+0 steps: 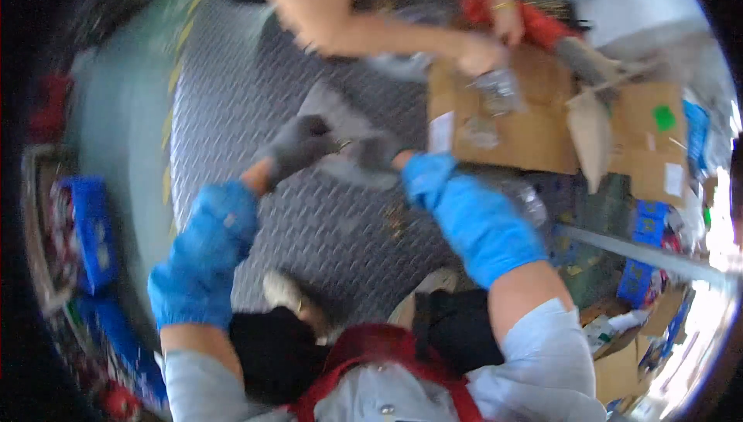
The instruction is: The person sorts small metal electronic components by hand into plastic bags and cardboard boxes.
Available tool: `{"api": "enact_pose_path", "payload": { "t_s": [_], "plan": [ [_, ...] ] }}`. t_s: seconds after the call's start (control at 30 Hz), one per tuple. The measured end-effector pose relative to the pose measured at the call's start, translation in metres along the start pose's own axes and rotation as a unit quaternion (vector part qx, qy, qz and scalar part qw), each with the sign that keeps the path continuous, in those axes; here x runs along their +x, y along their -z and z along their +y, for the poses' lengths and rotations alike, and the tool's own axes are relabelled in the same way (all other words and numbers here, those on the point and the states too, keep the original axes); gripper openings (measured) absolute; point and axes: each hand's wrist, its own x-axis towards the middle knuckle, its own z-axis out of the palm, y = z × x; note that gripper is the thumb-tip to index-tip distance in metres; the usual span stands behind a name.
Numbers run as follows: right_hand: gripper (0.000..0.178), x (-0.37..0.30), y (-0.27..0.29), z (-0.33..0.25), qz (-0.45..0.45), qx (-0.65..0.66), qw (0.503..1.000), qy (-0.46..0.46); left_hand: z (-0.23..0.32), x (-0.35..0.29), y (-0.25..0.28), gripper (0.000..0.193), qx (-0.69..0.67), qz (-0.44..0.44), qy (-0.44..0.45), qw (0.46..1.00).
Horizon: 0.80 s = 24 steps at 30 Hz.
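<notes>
My left hand (300,144), in a grey glove, is closed with its fingertips pinched toward the middle. Facing it, my right hand (377,151) in a matching glove is closed too, its fingers blurred. A small brass-coloured piece (343,145) shows between the two hands, too small to name exactly. Beneath them a pale grey sheet, cloth or plastic (333,105), lies on the diamond-patterned metal surface (240,105). Several tiny brass-coloured bits (395,222) are scattered on that metal, closer to my feet.
Across from me, a co-worker's hand (481,56) holds a clear plastic bag (499,91) over a cardboard box (542,132). A second box (650,143) stands farther right, near a metal bar (642,252). Blue bins (93,232) line the left side.
</notes>
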Motion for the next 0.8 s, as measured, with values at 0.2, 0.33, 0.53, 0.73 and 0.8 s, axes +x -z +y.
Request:
{"api": "enact_pose_path", "payload": {
  "t_s": [0.2, 0.33, 0.53, 0.73, 0.8],
  "plan": [
    [0.036, -0.024, -0.036, 0.075, 0.049, -0.103, 0.991, 0.072, -0.065, 0.032, -0.007, 0.032, -0.126, -0.266, 0.092, 0.951],
    [0.042, -0.021, -0.086, 0.103, 0.113, -0.142, 0.973, 0.14, -0.107, 0.053, 0.033, 0.035, 0.243, 0.135, 0.104, 0.955],
    [0.043, -0.031, -0.092, 0.071, 0.08, -0.104, 0.99, 0.056, -0.147, 0.06, 0.0, 0.041, 0.188, 0.092, 0.165, 0.964],
    [0.044, -0.015, -0.067, 0.06, 0.062, -0.09, 0.993, -0.05, -0.124, 0.053, 0.006, 0.052, 0.192, 0.113, 0.172, 0.96],
    [0.044, -0.003, -0.052, 0.062, 0.058, -0.091, 0.99, -0.086, -0.111, 0.053, 0.002, 0.05, 0.182, 0.103, 0.165, 0.964]
  ]
}}
